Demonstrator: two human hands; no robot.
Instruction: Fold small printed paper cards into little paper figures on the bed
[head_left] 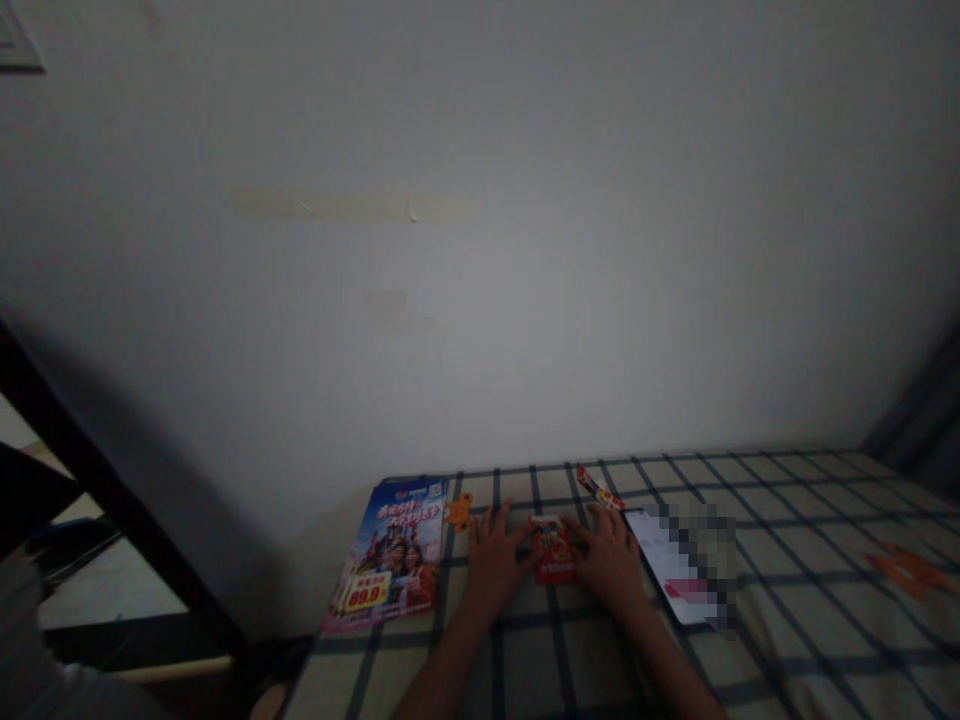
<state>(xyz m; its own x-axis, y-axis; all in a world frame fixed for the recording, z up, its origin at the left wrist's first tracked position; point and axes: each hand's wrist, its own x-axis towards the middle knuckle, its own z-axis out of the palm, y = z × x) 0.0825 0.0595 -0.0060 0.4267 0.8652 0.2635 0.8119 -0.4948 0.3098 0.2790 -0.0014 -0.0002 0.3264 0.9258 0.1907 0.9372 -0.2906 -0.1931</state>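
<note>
A small red printed packet or card (pixel 553 572) lies on the checked cloth (pixel 532 650) between my two hands. My left hand (pixel 493 555) rests at its left side with the fingers spread over the cloth and the thumb reaching the packet's edge. On the other side, my right hand (pixel 609 556) lies with its fingers apart, the thumb side touching the packet's right edge. Neither hand is wrapped around it. The packet's print is too small to read. A phone (pixel 664 565) with a lit screen lies just right of my right hand, partly pixelated.
A colourful leaflet (pixel 394 550) marked 89.9 lies at the left edge of the cloth. A narrow red and yellow wrapper (pixel 600 490) sits behind my right hand. The pale wall (pixel 525 300) rises behind, and a dark post (pixel 112 490) slants at left.
</note>
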